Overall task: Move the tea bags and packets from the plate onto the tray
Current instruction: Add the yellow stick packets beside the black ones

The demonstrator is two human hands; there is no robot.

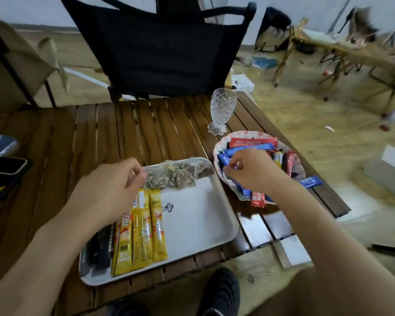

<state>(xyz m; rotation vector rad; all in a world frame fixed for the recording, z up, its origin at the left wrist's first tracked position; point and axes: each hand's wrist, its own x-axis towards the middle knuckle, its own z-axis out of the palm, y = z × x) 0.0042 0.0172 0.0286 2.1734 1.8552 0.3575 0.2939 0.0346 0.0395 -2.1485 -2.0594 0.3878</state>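
A white tray [198, 215] lies on the wooden table. Tea bags [176, 174] sit along its far edge, with yellow stick packets [144, 229] and black packets [101, 252] lined up at its left. To the right, a red-and-white plate [242, 136] holds several blue and red packets [251, 144]. My left hand [110, 185] hovers over the tray's left side, fingers curled beside the tea bags. My right hand [251, 169] is over the plate and pinches a blue packet [224, 159].
A clear patterned glass [221, 110] stands behind the plate. Two phones [3, 156] lie at the table's left edge. A black folding chair [164, 49] faces the far side. One blue packet [310, 181] lies on the table to the right of the plate.
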